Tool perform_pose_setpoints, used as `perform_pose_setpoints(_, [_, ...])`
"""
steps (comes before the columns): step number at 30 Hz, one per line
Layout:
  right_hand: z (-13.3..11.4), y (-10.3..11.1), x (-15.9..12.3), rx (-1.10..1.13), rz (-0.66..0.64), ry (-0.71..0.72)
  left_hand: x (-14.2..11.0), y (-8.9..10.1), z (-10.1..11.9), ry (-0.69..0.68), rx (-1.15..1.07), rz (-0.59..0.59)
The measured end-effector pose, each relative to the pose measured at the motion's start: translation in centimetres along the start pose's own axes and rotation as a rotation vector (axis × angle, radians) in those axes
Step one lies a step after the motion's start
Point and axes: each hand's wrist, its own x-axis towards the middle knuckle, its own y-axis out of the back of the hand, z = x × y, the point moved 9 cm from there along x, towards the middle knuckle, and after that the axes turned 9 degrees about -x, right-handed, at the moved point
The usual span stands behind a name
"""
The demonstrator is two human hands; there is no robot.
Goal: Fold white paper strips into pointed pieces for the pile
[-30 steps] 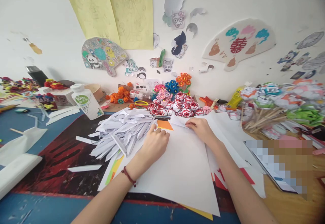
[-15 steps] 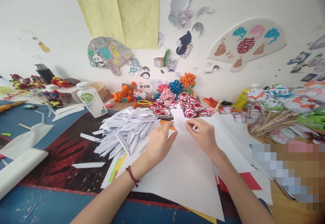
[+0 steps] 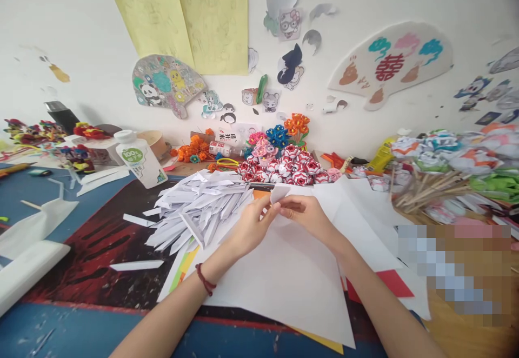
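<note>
A small white strip of paper [image 3: 279, 191] is pinched between my two hands, bent over at its top. My left hand [image 3: 256, 218], with a dark red bracelet at the wrist, closes on its near left edge. From the other side my right hand [image 3: 305, 213] grips it, the fingertips of both hands almost meeting. Both hands are just above a large white paper sheet [image 3: 287, 277]. To the left of them lies a heap of folded white paper strips [image 3: 198, 206], and one folded strip [image 3: 137, 265] lies apart on the dark mat [image 3: 97, 239].
Red-and-white paper flowers [image 3: 300, 166] stand behind my hands, with blue and orange flowers above them. A white bottle [image 3: 140, 158] stands at the back left. Wooden sticks [image 3: 425, 190] and more paper flowers lie on the right. A white case [image 3: 32, 274] is at the left edge.
My hands have come together. The white strip, flat and upright before, is now bent over between my fingers. The view has shifted slightly.
</note>
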Motion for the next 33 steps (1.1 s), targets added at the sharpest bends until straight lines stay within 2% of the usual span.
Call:
perform_pose_setpoints(6, [1.0, -0.6, 0.2, 0.061, -0.049, -0.051, 0.1, -0.4, 0.3, -0.097, 0.087, -0.054])
perform_pose_setpoints(9, [1.0, -0.9, 0.2, 0.107, -0.054, -0.053, 0.1, -0.1, 0.7, -0.162, 0.263, -0.024])
perform_pose_setpoints(13, [0.3, -0.8, 0.2, 0.113, -0.043, -0.009, -0.1, 0.2, 0.7, -0.159, 0.559, 0.033])
perform_pose_setpoints(17, [0.3, -0.3, 0.3, 0.059, -0.002, 0.003, -0.2, -0.3, 0.7, -0.168, 0.652, 0.016])
perform_pose_setpoints(23, [-0.2, 0.0, 0.2, 0.047, -0.007, 0.003, 0.1, -0.1, 0.1, -0.157, 0.441, -0.002])
perform_pose_setpoints(27, [-0.6, 0.3, 0.2, 0.063, 0.014, 0.001, 0.5, 0.3, -0.7, -0.07, 0.195, 0.001])
perform_pose_setpoints(31, [0.0, 1.8, 0.3, 0.028, 0.136, -0.019, 0.7, 1.3, -2.1, 0.063, -0.034, 0.093])
perform_pose_setpoints(33, [0.3, 3.4, 0.0, -0.077, 0.259, -0.031, 0.5, 2.1, -3.2, 0.148, -0.116, 0.162])
